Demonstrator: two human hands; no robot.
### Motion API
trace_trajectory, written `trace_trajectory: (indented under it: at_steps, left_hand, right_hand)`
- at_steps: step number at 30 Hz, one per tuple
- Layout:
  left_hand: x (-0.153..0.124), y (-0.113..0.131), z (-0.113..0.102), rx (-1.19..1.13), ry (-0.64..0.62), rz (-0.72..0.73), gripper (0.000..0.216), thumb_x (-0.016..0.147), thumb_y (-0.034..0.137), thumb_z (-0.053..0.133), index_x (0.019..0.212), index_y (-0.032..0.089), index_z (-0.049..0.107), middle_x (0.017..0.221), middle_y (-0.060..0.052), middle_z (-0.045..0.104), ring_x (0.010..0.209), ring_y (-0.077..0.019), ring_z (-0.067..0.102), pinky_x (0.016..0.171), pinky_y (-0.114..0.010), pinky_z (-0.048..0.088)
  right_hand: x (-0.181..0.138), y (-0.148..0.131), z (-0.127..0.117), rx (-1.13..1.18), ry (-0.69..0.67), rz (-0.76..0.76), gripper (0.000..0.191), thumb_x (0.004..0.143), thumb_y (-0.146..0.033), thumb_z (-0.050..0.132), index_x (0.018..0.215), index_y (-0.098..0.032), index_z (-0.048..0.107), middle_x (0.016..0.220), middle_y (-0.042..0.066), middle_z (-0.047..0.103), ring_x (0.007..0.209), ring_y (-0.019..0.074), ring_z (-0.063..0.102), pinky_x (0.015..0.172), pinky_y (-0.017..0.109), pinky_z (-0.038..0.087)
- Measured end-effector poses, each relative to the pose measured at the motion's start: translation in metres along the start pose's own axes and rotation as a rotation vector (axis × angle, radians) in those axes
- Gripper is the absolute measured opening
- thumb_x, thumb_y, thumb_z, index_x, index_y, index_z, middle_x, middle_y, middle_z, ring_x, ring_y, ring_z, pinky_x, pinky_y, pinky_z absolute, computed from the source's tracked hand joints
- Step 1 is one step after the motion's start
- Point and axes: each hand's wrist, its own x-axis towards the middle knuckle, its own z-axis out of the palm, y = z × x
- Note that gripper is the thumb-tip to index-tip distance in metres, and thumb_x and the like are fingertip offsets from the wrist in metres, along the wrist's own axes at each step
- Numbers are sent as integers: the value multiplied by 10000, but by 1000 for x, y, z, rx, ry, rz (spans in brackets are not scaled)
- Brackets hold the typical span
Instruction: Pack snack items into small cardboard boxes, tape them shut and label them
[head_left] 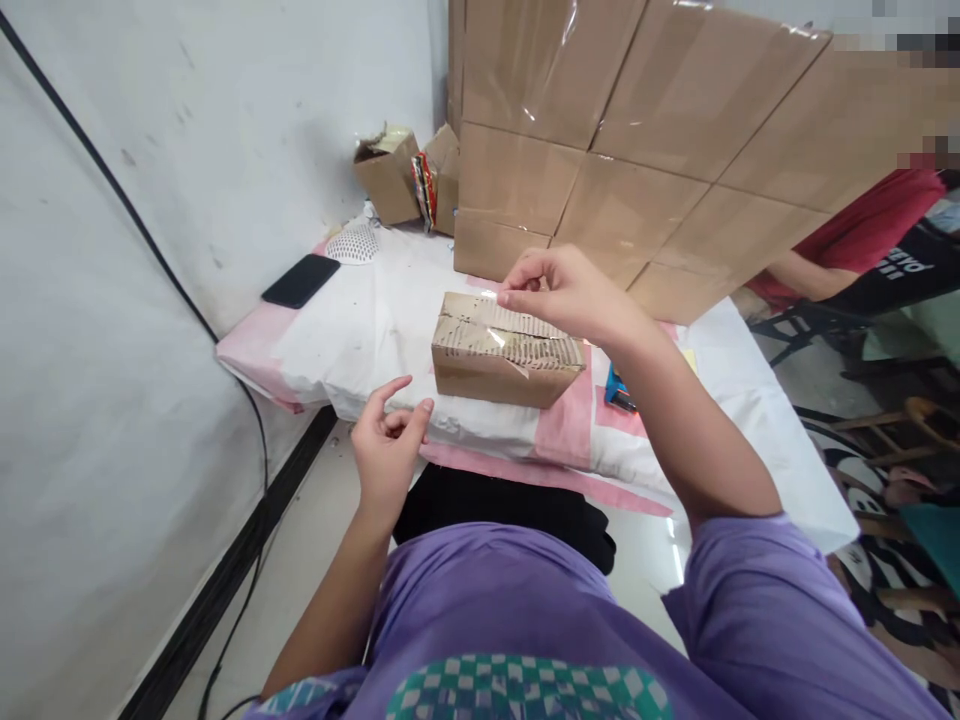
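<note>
A small cardboard box (502, 375) stands on the cloth-covered table in front of me. Its top is worn, with torn paper in ridges and shiny strips of clear tape. Above its far top edge is my right hand (561, 292), thumb and fingers pinched together; a faint shine shows by the fingertips, but I cannot make out what they hold. My left hand (386, 440) hovers at the table's front edge, left of the box and apart from it. Its fingers are curled loosely with a gap to the thumb, and nothing is in it.
Large taped cartons (637, 210) are stacked behind the box. Smaller opened boxes (390, 178), a black phone (301, 280) and a white perforated piece (352, 243) lie back left. A blue item (619, 392) sits beside my right forearm. A person in red (862, 235) is at right.
</note>
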Motion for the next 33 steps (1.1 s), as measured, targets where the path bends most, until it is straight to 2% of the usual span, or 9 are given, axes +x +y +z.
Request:
trace_trajectory:
  at_steps: [4, 9, 13, 21, 23, 27, 30, 32, 33]
  left_hand:
    - [25, 4, 13, 150, -79, 227, 519, 881, 410, 701, 1346, 189, 625, 548, 76, 537, 512, -85, 455, 580, -218, 407]
    - [56, -2, 34, 563, -190, 479, 407, 913, 392, 650, 1293, 260, 711, 615, 54, 587, 520, -83, 450, 615, -226, 383]
    - [59, -9, 42, 678, -169, 513, 382, 944, 354, 603, 1297, 265, 718, 657, 22, 651, 523, -98, 473, 607, -232, 365]
    - [49, -23, 46, 703, -115, 521, 391, 975, 360, 565, 1333, 261, 689, 699, 16, 697, 543, -99, 519, 629, -213, 385]
    - [47, -24, 47, 715, -117, 501, 402, 972, 357, 567, 1345, 255, 677, 683, 22, 685, 534, -97, 513, 625, -211, 385]
    - [46, -26, 46, 746, -120, 488, 424, 960, 346, 580, 1365, 240, 650, 639, 43, 632, 517, -93, 502, 610, -205, 378]
    - [46, -28, 43, 741, -125, 490, 416, 959, 345, 591, 1349, 216, 651, 625, 50, 604, 524, -91, 521, 616, -200, 388]
    - [45, -31, 40, 733, -134, 493, 414, 954, 355, 605, 1340, 212, 648, 644, 48, 620, 536, -91, 537, 626, -199, 406]
    - [44, -32, 38, 732, -136, 497, 416, 951, 358, 615, 1339, 212, 644, 665, 44, 640, 546, -91, 549, 632, -199, 417]
  right_hand:
    - [33, 28, 8, 35, -111, 152, 155, 790, -298, 738, 729, -156, 718, 629, -14, 554, 632, 127, 458, 654, 309, 373]
    - [63, 53, 19, -40, -207, 220, 110, 775, -224, 673, 701, -154, 716, 599, -15, 562, 606, 126, 456, 617, 298, 354]
    - [73, 64, 24, -110, -267, 218, 96, 760, -215, 658, 700, -157, 704, 640, 0, 613, 648, 138, 495, 644, 289, 381]
    - [72, 69, 35, -232, -326, 168, 112, 842, -215, 641, 761, -147, 678, 688, 7, 627, 709, 143, 550, 675, 268, 396]
    - [71, 68, 39, -312, -279, 153, 100, 821, -235, 708, 824, -147, 661, 796, 40, 664, 786, 174, 591, 727, 284, 429]
    - [75, 75, 32, -494, 18, 116, 432, 743, -218, 815, 1088, -127, 572, 1077, 145, 654, 958, 264, 616, 823, 370, 483]
    - [63, 98, 1, -437, 134, 115, 307, 812, -168, 716, 1081, -133, 573, 1067, 145, 658, 970, 272, 626, 864, 410, 494]
    - [33, 118, -24, -305, 124, 149, 204, 866, -236, 672, 1032, -140, 604, 1029, 128, 672, 957, 267, 639, 887, 427, 503]
    - [11, 127, -33, -231, 106, 166, 231, 880, -295, 671, 1043, -141, 616, 1048, 129, 677, 982, 274, 643, 911, 441, 506]
